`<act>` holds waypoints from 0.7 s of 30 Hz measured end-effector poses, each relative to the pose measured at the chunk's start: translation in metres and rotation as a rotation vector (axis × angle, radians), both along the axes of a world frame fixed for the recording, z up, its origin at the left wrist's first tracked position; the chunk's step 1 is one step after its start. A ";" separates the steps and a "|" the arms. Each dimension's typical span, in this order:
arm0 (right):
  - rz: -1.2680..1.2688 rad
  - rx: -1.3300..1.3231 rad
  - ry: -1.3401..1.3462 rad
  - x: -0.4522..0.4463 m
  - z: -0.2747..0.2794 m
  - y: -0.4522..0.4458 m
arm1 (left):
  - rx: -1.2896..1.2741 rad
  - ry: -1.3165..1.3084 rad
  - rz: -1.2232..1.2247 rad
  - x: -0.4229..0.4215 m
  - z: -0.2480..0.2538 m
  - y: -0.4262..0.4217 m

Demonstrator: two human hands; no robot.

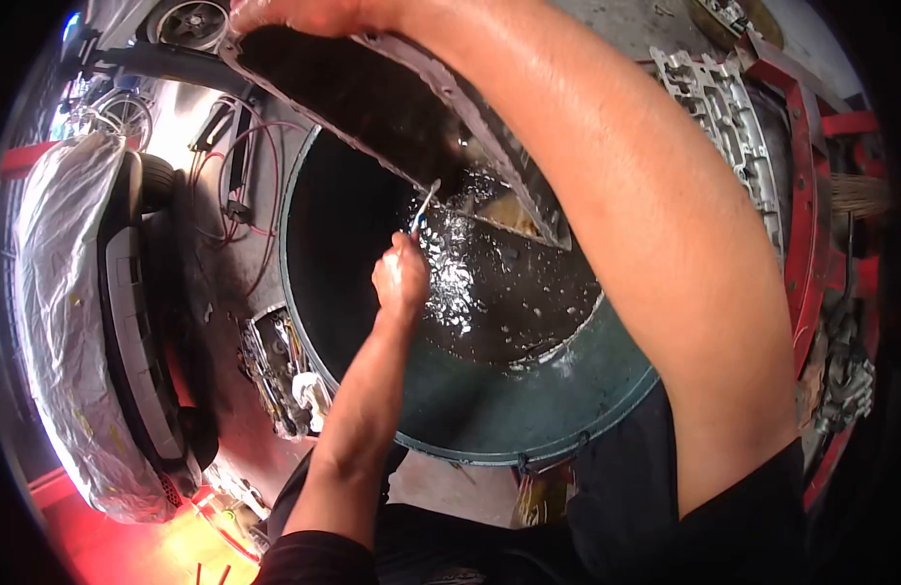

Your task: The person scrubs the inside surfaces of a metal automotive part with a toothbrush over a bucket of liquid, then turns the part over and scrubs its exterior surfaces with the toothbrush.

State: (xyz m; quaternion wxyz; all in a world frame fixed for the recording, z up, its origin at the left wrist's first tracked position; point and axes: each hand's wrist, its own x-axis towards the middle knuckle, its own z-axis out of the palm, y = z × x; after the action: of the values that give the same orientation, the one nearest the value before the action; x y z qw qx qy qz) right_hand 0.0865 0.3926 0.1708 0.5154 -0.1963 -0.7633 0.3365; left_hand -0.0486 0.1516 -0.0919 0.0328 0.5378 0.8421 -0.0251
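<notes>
- Right forearm (645, 166) is lying nearest the lens, slanting from lower right to the top edge.
- Right hand (299, 14) is gripping the upper rim of a dark, hollow metal part (328, 97); the frame edge is cutting off some of the fingers.
- Left hand (402, 276) is closing tightly around a small brush (423, 212); its pale head is pointing at the part's lower rim. Cannot tell if touching.
- Metal part is tilting below the right hand and ahead of the left, over a round green tub (528, 419).
- Dark liquid (514, 307) is glinting in the tub, just right of the left hand.
- Left of the left forearm, a tool tray (273, 375) is sitting; farther left, plastic sheeting (65, 312) is draping a bulky piece.
- Beyond the right forearm, a silver casting (699, 93) is lying beside a red frame (809, 234).
</notes>
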 end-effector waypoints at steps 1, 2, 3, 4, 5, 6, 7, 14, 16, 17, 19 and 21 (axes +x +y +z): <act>0.018 -0.033 0.023 -0.009 -0.008 0.006 | 0.092 -0.040 0.038 0.005 0.013 0.004; 0.054 -0.101 0.051 -0.023 -0.022 0.015 | 0.180 -0.089 0.071 0.012 0.031 0.011; 0.132 -0.158 0.101 -0.048 -0.041 0.030 | 0.333 -0.117 0.147 0.009 0.046 0.021; 0.222 -0.213 0.155 -0.078 -0.057 0.045 | 0.338 -0.115 0.158 0.005 0.036 0.015; 0.314 -0.268 0.215 -0.102 -0.063 0.053 | 0.218 -0.078 0.073 -0.004 0.016 0.006; 0.248 -0.187 0.199 -0.083 -0.047 0.043 | 0.107 -0.034 -0.018 -0.011 0.004 0.003; 0.177 -0.109 0.184 -0.062 -0.028 0.031 | 0.047 -0.010 -0.015 -0.004 0.000 -0.003; 0.008 -0.031 0.026 0.000 -0.004 -0.005 | 0.244 -0.141 0.000 -0.004 0.001 0.016; -0.045 0.107 0.075 -0.002 0.002 0.005 | -0.088 -0.111 0.128 0.018 -0.030 -0.012; -0.017 0.060 0.078 0.004 0.004 0.003 | -0.085 -0.178 0.145 0.016 -0.034 -0.023; 0.076 -0.072 0.086 0.018 -0.002 -0.006 | 0.085 -0.264 0.163 -0.009 -0.056 -0.051; 0.095 -0.173 0.049 0.033 0.006 -0.017 | 0.141 -0.236 0.371 -0.041 -0.059 -0.057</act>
State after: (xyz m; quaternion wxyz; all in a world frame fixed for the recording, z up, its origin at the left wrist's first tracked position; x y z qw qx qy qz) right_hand 0.1198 0.3756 0.1768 0.4985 -0.1953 -0.7271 0.4299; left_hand -0.0900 0.0943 -0.1508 0.0974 0.3737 0.9166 0.1035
